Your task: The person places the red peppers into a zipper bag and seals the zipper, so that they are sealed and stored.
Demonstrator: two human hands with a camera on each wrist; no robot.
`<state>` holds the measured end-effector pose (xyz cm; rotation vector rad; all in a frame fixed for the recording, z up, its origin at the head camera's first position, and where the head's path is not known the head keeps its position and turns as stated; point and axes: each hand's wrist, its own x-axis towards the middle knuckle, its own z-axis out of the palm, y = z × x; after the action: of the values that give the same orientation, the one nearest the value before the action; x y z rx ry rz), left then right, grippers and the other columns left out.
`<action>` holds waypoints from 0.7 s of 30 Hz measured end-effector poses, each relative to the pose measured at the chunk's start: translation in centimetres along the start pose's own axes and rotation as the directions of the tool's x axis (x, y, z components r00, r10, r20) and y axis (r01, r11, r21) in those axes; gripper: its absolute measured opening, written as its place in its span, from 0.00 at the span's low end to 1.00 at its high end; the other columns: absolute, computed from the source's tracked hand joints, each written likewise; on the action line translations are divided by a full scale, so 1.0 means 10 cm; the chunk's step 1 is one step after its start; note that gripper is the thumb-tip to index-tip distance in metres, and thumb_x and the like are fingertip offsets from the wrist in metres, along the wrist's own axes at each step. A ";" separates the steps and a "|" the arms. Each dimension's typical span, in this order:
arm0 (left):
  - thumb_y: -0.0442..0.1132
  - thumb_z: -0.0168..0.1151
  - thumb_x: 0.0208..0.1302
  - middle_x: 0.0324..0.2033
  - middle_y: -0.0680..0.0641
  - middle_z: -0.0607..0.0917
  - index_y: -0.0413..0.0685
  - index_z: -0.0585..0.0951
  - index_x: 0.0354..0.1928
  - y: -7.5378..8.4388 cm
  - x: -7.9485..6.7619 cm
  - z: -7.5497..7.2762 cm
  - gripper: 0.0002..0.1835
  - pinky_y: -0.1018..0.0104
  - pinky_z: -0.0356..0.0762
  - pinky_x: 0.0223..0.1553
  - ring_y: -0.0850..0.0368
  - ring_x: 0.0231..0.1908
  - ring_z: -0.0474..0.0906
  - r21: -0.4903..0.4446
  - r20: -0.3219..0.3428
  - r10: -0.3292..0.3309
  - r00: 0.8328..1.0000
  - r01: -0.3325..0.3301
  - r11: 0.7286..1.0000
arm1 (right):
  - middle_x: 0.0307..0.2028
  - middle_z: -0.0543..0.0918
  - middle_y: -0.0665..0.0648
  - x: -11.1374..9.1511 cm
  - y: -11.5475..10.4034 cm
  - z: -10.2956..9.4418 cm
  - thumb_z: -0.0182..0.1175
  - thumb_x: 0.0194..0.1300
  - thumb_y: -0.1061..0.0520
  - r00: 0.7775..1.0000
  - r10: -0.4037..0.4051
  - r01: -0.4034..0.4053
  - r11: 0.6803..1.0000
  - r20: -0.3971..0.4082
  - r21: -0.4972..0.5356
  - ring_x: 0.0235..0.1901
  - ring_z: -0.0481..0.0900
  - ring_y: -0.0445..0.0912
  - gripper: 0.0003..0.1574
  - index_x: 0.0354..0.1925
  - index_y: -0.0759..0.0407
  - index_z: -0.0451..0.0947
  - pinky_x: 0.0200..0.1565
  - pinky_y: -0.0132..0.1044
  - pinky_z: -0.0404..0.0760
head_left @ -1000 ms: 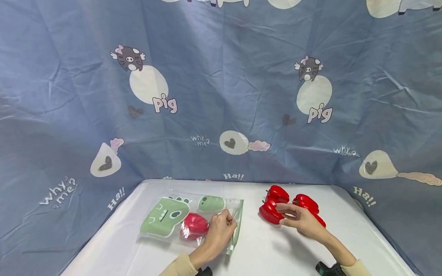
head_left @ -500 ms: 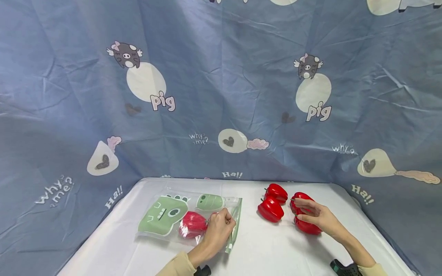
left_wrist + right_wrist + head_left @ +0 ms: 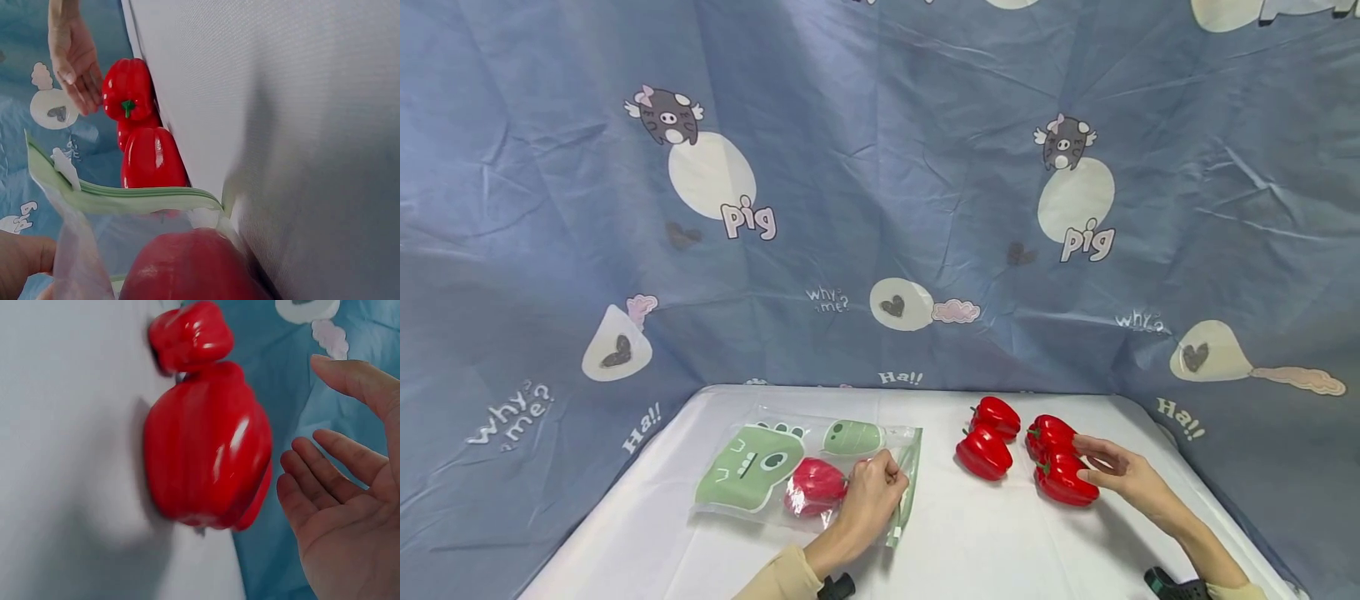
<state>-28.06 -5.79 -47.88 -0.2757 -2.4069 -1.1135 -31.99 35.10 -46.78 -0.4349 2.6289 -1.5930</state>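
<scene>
A clear zip bag (image 3: 748,467) with green cartoon prints lies on the left half of the table, one red bell pepper (image 3: 815,486) inside it. My left hand (image 3: 871,498) pinches the bag's film near its green zip edge (image 3: 144,197); in the left wrist view the mouth stands parted. To the right, my right hand (image 3: 1131,483) hovers with extended fingers beside the front bell pepper (image 3: 1067,481) of the right pair. The right wrist view shows a gap between that hand (image 3: 347,494) and the pepper (image 3: 209,447). Behind it sits another red bell pepper (image 3: 1049,435).
Two more red bell peppers, one in front (image 3: 984,454) and one behind (image 3: 997,416), lie left of the right pair. A white cloth covers the table (image 3: 970,542). A blue printed curtain (image 3: 820,183) hangs along the back and sides.
My right hand has moved right, from over the left pair of bell peppers, past the right pair, to its right side. The left hand keeps its hold on the bag.
</scene>
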 end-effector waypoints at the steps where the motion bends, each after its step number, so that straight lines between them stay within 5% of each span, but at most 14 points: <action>1: 0.31 0.61 0.49 0.14 0.57 0.77 0.49 0.75 0.21 0.00 0.00 0.00 0.07 0.76 0.67 0.20 0.71 0.16 0.67 0.000 0.001 0.000 1.000 0.000 1.000 | 0.64 0.69 0.71 0.00 0.02 -0.01 0.64 0.61 0.53 1.000 0.004 -0.004 1.000 -0.003 -0.008 0.54 0.69 0.21 0.40 0.67 0.65 0.63 0.51 0.19 0.72; 13: 0.31 0.61 0.49 0.13 0.58 0.76 0.50 0.74 0.20 -0.01 0.00 0.00 0.08 0.77 0.67 0.19 0.72 0.16 0.66 0.002 -0.011 0.011 1.000 -0.011 1.000 | 0.66 0.66 0.72 -0.02 0.17 0.01 0.65 0.60 0.52 0.999 0.039 -0.040 0.999 -0.017 -0.012 0.53 0.67 0.19 0.43 0.67 0.68 0.61 0.51 0.18 0.71; 15: 0.31 0.61 0.49 0.13 0.58 0.76 0.50 0.74 0.20 -0.01 0.00 0.00 0.08 0.77 0.67 0.20 0.72 0.16 0.66 0.005 -0.012 0.015 1.000 -0.015 1.000 | 0.66 0.67 0.71 -0.02 0.20 0.02 0.66 0.60 0.51 0.998 0.062 -0.063 0.998 -0.024 -0.022 0.57 0.68 0.24 0.44 0.68 0.67 0.61 0.51 0.19 0.72; 20: 0.31 0.61 0.48 0.14 0.57 0.77 0.50 0.74 0.20 -0.01 0.00 -0.01 0.08 0.77 0.67 0.20 0.72 0.17 0.67 0.024 -0.018 0.034 0.999 -0.033 0.999 | 0.67 0.66 0.69 0.00 0.27 0.06 0.67 0.58 0.51 0.996 0.091 -0.092 0.995 -0.027 -0.040 0.68 0.64 0.58 0.45 0.68 0.66 0.61 0.50 0.20 0.72; 21: 0.31 0.61 0.48 0.14 0.57 0.77 0.50 0.74 0.20 0.00 0.00 -0.01 0.08 0.77 0.67 0.20 0.72 0.17 0.67 0.025 -0.018 0.033 0.999 -0.033 0.999 | 0.67 0.65 0.70 0.00 0.28 0.06 0.67 0.58 0.52 0.996 0.086 -0.087 0.996 -0.023 -0.029 0.67 0.66 0.56 0.46 0.68 0.67 0.60 0.50 0.20 0.72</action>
<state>-28.07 -5.88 -47.86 -0.2947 -2.3893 -1.0670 -32.49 35.76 -49.55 -0.3021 2.6509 -1.5439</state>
